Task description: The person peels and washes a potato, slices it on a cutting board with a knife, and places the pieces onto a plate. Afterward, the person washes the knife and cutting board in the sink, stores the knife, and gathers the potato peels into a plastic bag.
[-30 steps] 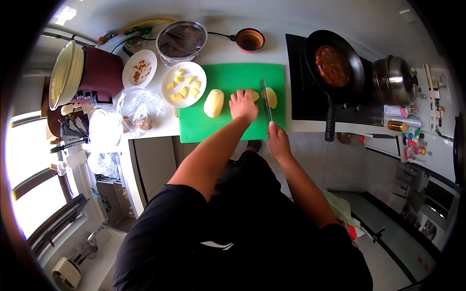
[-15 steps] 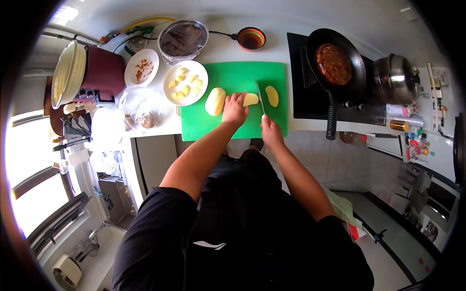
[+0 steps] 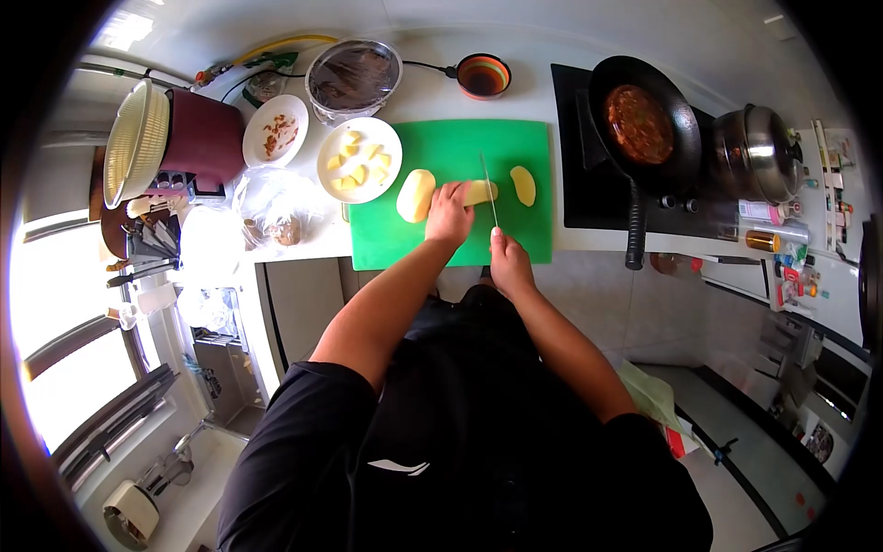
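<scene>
Potato chunk, likely firm but slippery, best gripped where our left hand held its left end, lay toward the green board's right edge, our right hand clasping a knife.

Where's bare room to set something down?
Free: far strip of the green board, beyond the knife; counter between the striped bowl and hob. Crowded: mid-board, with left hand, cut potato and knife; counter left of the board, with plates and plastic bag.
</scene>
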### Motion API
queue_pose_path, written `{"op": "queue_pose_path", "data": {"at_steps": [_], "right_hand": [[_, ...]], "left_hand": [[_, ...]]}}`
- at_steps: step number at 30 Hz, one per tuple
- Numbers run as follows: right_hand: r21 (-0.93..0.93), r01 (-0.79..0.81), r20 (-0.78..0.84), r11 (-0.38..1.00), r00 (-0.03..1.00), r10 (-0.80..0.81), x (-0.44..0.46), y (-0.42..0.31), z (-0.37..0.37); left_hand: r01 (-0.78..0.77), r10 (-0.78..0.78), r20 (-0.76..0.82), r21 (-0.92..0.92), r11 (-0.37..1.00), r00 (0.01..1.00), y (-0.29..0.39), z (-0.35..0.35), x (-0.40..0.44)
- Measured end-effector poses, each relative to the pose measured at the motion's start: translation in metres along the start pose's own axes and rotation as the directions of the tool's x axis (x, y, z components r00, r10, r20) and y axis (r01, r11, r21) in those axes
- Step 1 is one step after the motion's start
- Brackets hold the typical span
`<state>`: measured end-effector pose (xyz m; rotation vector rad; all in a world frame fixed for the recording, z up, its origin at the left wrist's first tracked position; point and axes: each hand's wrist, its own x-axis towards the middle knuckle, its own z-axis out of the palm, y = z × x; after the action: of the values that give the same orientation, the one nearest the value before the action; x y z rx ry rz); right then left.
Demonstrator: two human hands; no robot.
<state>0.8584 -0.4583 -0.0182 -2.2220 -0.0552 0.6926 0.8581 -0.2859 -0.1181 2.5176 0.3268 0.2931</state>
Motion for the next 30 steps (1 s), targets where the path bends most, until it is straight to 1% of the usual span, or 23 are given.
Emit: {"op": "queue_pose_path", "data": {"at_steps": [2, 3, 4, 6, 8, 9, 10, 11, 12, 14, 17, 19, 21, 23, 27, 30], "right_hand": [[-0.009, 0.019, 0.006, 1.0, 1.0, -0.019, 0.007, 0.002, 0.002], [-0.008, 0.017, 0.006, 1.0, 1.0, -0.017, 0.011, 0.004, 0.005], [-0.008, 0.024, -0.028, 1.0, 0.999, -0.024, 0.017, 0.007, 0.01], [-0.008, 0.03, -0.063, 1.0, 0.998, -0.03, 0.027, 0.016, 0.018], [0.05, 0.118, -0.091, 0.992, 0.989, -0.113, 0.031, 0.021, 0.02], [0.048, 0.118, -0.091, 0.992, 0.989, -0.114, 0.037, 0.025, 0.016], [0.167, 0.009, 0.008, 0.986, 1.0, -0.011, 0.039, 0.025, 0.01], [0.275, -0.11, 0.117, 0.955, 0.99, 0.08, 0.04, 0.024, 0.005], [0.275, -0.108, 0.117, 0.955, 0.99, 0.079, 0.039, 0.022, 0.003], [0.1, 0.098, -0.009, 0.99, 0.995, -0.097, 0.029, 0.017, -0.003], [0.051, 0.108, -0.005, 0.993, 0.994, -0.108, 0.006, -0.002, -0.009], [0.035, 0.087, 0.007, 0.996, 0.996, -0.087, -0.002, -0.005, -0.007], [0.023, 0.069, 0.02, 0.997, 0.997, -0.07, -0.007, -0.007, -0.004], [0.012, 0.058, 0.027, 0.998, 0.998, -0.058, -0.006, -0.004, 0.001], [-0.035, 0.029, 0.026, 0.999, 0.999, -0.028, -0.002, 0.0, 0.007], [-0.027, 0.038, 0.036, 0.999, 0.999, -0.037, 0.01, 0.004, 0.011]], "left_hand": [[-0.023, 0.023, -0.003, 0.022, 1.0, 1.0, 0.006, -0.007, 0.001], [-0.007, 0.006, -0.014, -0.032, 0.999, 1.0, 0.013, -0.017, 0.002], [0.009, -0.011, -0.026, -0.085, 0.996, 1.0, 0.019, -0.024, 0.005], [0.014, -0.016, -0.027, -0.091, 0.996, 1.0, 0.019, -0.024, 0.005], [0.018, -0.021, -0.024, -0.099, 0.995, 0.999, 0.02, -0.025, 0.005], [0.021, -0.023, -0.029, -0.093, 0.995, 0.999, 0.021, -0.025, 0.006], [0.025, -0.028, -0.031, -0.087, 0.996, 0.999, 0.021, -0.024, 0.005], [0.027, -0.03, -0.029, -0.087, 0.996, 0.999, 0.022, -0.024, 0.003], [0.042, -0.046, -0.037, -0.096, 0.994, 0.998, 0.023, -0.023, 0.005], [0.061, -0.066, -0.041, -0.106, 0.992, 0.997, 0.025, -0.024, 0.003], [0.067, -0.072, -0.023, -0.157, 0.985, 0.997, 0.023, -0.027, 0.001], [0.018, -0.03, -0.084, -0.141, 0.99, 0.996, 0.023, -0.029, -0.005], [0.037, -0.046, -0.08, -0.114, 0.993, 0.996, 0.024, -0.029, -0.009], [0.056, -0.063, -0.079, -0.087, 0.995, 0.995, 0.022, -0.028, -0.009], [0.067, -0.076, -0.09, -0.099, 0.993, 0.993, 0.024, -0.028, -0.007], [0.061, -0.071, -0.087, -0.108, 0.992, 0.994, 0.022, -0.028, -0.007]]}}
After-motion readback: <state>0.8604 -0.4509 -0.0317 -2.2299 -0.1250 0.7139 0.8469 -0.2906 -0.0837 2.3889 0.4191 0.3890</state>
